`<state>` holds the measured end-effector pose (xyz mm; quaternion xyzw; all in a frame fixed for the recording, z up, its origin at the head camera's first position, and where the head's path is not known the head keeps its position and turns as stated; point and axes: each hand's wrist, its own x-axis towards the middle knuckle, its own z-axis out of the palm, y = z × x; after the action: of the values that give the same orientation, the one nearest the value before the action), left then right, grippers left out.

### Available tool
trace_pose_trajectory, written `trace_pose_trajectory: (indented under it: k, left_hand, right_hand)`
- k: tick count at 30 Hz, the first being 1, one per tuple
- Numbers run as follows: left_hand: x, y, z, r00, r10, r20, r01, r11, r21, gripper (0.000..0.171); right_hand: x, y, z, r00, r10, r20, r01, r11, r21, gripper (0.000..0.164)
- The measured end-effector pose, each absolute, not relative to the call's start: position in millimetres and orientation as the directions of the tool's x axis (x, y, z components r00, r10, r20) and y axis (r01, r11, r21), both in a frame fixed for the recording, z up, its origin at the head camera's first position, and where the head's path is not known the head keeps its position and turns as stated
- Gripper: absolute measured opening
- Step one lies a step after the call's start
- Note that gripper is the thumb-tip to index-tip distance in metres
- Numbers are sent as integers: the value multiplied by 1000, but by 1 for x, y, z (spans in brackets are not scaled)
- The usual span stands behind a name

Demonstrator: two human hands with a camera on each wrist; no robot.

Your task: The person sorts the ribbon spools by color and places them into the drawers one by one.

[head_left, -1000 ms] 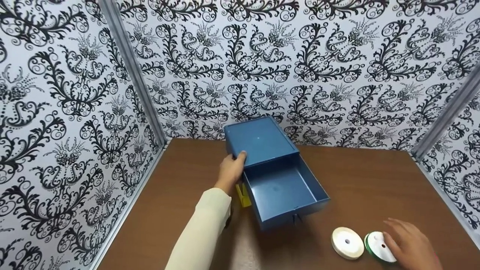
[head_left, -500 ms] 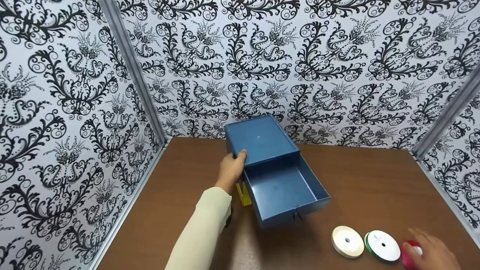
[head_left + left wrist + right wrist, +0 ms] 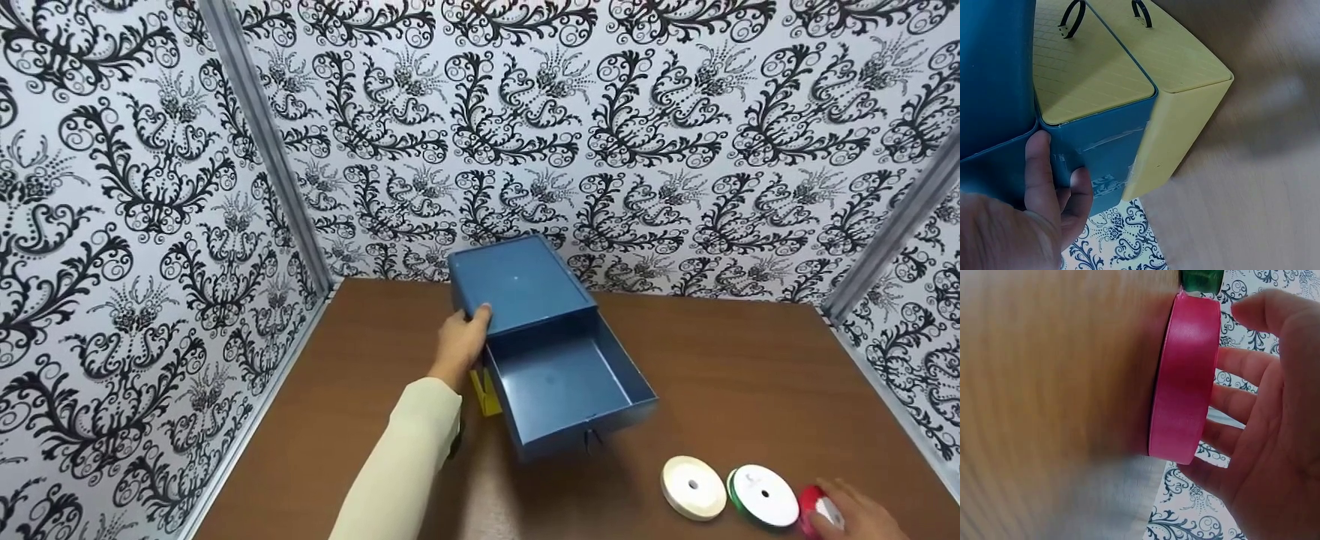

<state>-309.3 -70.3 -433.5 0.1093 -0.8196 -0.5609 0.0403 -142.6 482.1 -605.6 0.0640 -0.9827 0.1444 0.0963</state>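
A blue plastic drawer box (image 3: 517,285) stands at the middle of the table with its top drawer (image 3: 562,382) pulled out, nothing lying in it. My left hand (image 3: 463,337) grips the case by its left edge, thumb on top and fingers down the side. In the left wrist view, yellow drawer fronts (image 3: 1089,62) with black loop handles show beside that hand. At the lower right, my right hand (image 3: 859,514) is at a red ribbon spool (image 3: 1188,377). Its fingers reach along the spool's far side, and the thumb stands apart from it.
Left of the red spool lie a white spool with green ribbon (image 3: 765,495) and a cream ribbon spool (image 3: 694,487). A yellow drawer (image 3: 486,390) juts out low beside the left wrist. Patterned walls (image 3: 525,150) border the brown table (image 3: 360,360) at the back and sides.
My right hand has moved right, off the white and green spool and over to the red spool, which it had covered from view. The left hand and the drawer box stay in place.
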Motion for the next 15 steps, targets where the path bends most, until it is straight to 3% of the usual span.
trace_pose_trajectory:
  k: [7, 15]
  left_hand:
    - [-306, -70, -433, -975, -203, -92, -155, 321, 934, 63]
    - [-307, -71, -433, -976, -200, -91, -153, 321, 935, 63]
  right_hand:
    - [-146, 482, -601, -997, -74, 32, -80, 964, -253, 71]
    - [-139, 485, -608, -989, -76, 124, -107, 958, -265, 78]
